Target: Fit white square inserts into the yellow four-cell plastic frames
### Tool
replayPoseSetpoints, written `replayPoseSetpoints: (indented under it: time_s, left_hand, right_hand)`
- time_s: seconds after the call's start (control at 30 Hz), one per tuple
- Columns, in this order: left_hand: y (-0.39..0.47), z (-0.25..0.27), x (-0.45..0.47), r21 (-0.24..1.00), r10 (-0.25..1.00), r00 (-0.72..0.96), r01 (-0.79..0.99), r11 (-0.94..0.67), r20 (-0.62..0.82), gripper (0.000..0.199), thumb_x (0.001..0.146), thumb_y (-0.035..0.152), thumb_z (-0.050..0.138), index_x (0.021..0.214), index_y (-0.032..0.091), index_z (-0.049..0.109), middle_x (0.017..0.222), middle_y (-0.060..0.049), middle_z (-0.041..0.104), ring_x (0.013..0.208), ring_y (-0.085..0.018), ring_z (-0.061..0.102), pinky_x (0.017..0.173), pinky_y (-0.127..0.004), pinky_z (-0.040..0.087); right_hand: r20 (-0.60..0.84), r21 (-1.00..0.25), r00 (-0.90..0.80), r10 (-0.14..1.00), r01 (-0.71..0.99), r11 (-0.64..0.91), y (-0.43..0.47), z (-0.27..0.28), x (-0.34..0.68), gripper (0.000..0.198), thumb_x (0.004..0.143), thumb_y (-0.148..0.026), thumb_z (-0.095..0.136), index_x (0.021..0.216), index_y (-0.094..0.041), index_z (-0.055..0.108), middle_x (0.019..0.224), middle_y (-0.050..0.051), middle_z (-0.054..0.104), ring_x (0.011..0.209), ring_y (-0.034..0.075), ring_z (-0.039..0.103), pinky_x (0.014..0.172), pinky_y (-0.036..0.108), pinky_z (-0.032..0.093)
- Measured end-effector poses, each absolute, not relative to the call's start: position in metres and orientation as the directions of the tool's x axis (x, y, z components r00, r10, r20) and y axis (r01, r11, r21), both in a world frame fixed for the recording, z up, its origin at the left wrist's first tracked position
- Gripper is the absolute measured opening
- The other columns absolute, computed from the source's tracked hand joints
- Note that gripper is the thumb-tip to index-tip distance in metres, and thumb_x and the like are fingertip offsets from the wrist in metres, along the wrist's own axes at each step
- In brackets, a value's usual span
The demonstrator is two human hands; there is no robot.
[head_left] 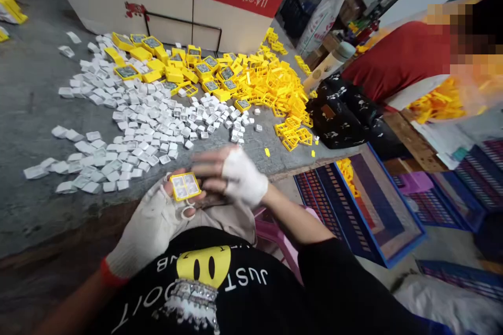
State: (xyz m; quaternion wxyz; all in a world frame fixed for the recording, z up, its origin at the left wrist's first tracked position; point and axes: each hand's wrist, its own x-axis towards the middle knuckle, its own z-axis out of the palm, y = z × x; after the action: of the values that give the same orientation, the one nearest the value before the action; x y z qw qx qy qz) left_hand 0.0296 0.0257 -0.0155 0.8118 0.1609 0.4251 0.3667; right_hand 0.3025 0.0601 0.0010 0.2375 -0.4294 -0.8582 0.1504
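Note:
My left hand [151,220], in a white fingerless glove with a red cuff, is closed on a small yellow plastic frame [185,187] that shows four whitish panes. Beside it, my right hand [233,175] wears a similar white glove. Its bare fingers are smeared by motion but look stretched out and apart, pointing at the frame, with nothing visible in them. Whether they touch the frame I cannot tell. Beyond my hands, many small white plastic pieces [145,123] lie spread over the grey table [31,104]. Behind these are yellow block-like cases [173,73] with grey faces.
Loose yellow frames [275,81] are heaped farther right. A large white-and-red carton [168,5] stands at the back. To the right are a black patterned bag [341,110], a bottle [330,65], a blue-rimmed basket [377,209] and another person in a red garment [408,57].

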Motion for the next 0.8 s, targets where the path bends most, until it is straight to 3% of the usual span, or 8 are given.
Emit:
replayPoseSetpoints:
  time_s: [0.07, 0.13, 0.23, 0.43, 0.53, 0.63, 0.7, 0.8]
  left_hand:
    - [0.029, -0.006, 0.035, 0.576, 0.743, 0.257, -0.495, 0.650, -0.618, 0.061, 0.079, 0.044, 0.118, 0.127, 0.026, 0.085, 0.117, -0.008, 0.094, 0.094, -0.030, 0.092, 0.067, -0.028, 0.070]
    - [0.032, 0.000, 0.038, 0.583, 0.749, 0.222, -0.506, 0.636, -0.624, 0.072, 0.064, 0.046, 0.125, 0.121, 0.025, 0.086, 0.112, -0.008, 0.093, 0.089, -0.031, 0.092, 0.062, -0.029, 0.070]
    - [0.033, 0.002, 0.038, 0.567, 0.735, 0.237, -0.503, 0.652, -0.635, 0.082, 0.048, 0.051, 0.131, 0.114, 0.025, 0.089, 0.108, -0.008, 0.093, 0.087, -0.031, 0.091, 0.062, -0.031, 0.071]
    - [0.035, 0.003, 0.035, 0.544, 0.732, 0.261, -0.524, 0.655, -0.630, 0.082, 0.042, 0.050, 0.132, 0.110, 0.026, 0.093, 0.107, -0.007, 0.093, 0.086, -0.030, 0.090, 0.062, -0.030, 0.071]
    - [0.035, 0.010, 0.035, 0.532, 0.725, 0.264, -0.530, 0.660, -0.636, 0.058, 0.068, 0.043, 0.123, 0.113, 0.025, 0.091, 0.107, -0.008, 0.093, 0.083, -0.029, 0.089, 0.060, -0.029, 0.069]
    - [0.033, 0.019, 0.038, 0.530, 0.708, 0.224, -0.523, 0.667, -0.670, 0.018, 0.108, 0.033, 0.087, 0.123, 0.023, 0.089, 0.105, -0.008, 0.091, 0.077, -0.024, 0.085, 0.057, -0.027, 0.065]
    - [0.031, 0.022, 0.040, 0.550, 0.702, 0.187, -0.498, 0.671, -0.687, 0.021, 0.119, 0.028, 0.069, 0.128, 0.023, 0.087, 0.106, -0.008, 0.090, 0.077, -0.022, 0.084, 0.057, -0.026, 0.062]
    - [0.024, 0.021, 0.044, 0.585, 0.735, 0.207, -0.484, 0.651, -0.646, 0.020, 0.122, 0.027, 0.068, 0.129, 0.024, 0.087, 0.112, -0.007, 0.089, 0.083, -0.022, 0.085, 0.060, -0.026, 0.062]
  right_hand:
    - [0.212, -0.437, -0.163, 0.964, 0.866, 0.242, 0.107, 0.020, 0.329, 0.033, 0.121, -0.032, 0.072, 0.148, -0.029, 0.090, 0.147, 0.011, 0.093, 0.140, 0.033, 0.086, 0.128, 0.055, 0.064]
    - [0.025, -0.285, 0.127, 0.992, 0.952, -0.114, 0.161, 0.037, 0.347, 0.032, 0.120, -0.029, 0.071, 0.145, -0.021, 0.090, 0.147, 0.016, 0.093, 0.143, 0.038, 0.086, 0.131, 0.059, 0.061]
    - [-0.097, -0.072, 0.279, 0.955, 0.955, -0.287, 0.227, 0.047, 0.350, 0.044, 0.116, -0.039, 0.081, 0.155, -0.018, 0.083, 0.155, 0.020, 0.090, 0.153, 0.044, 0.082, 0.138, 0.063, 0.055]
    - [-0.064, -0.041, 0.255, 0.965, 0.965, -0.258, 0.256, 0.052, 0.337, 0.042, 0.109, -0.030, 0.082, 0.149, -0.018, 0.083, 0.153, 0.019, 0.090, 0.149, 0.043, 0.084, 0.132, 0.060, 0.062]
    - [0.011, -0.175, 0.134, 0.991, 0.976, -0.130, 0.220, 0.061, 0.349, 0.054, 0.105, -0.025, 0.080, 0.158, -0.015, 0.081, 0.154, 0.016, 0.089, 0.140, 0.037, 0.085, 0.128, 0.055, 0.067]
    - [-0.021, -0.261, -0.242, 0.970, 0.938, 0.228, 0.161, 0.060, 0.357, 0.060, 0.100, -0.023, 0.081, 0.160, -0.019, 0.082, 0.150, 0.012, 0.089, 0.133, 0.032, 0.084, 0.124, 0.051, 0.068]
    - [-0.167, -0.273, -0.467, 0.869, 0.868, 0.414, 0.122, 0.052, 0.354, 0.061, 0.098, -0.020, 0.080, 0.158, -0.021, 0.084, 0.148, 0.013, 0.090, 0.135, 0.034, 0.084, 0.125, 0.052, 0.067]
    - [-0.278, -0.225, -0.502, 0.819, 0.863, 0.453, 0.082, 0.040, 0.341, 0.072, 0.101, -0.007, 0.065, 0.170, -0.022, 0.079, 0.169, 0.016, 0.082, 0.151, 0.036, 0.080, 0.130, 0.054, 0.063]
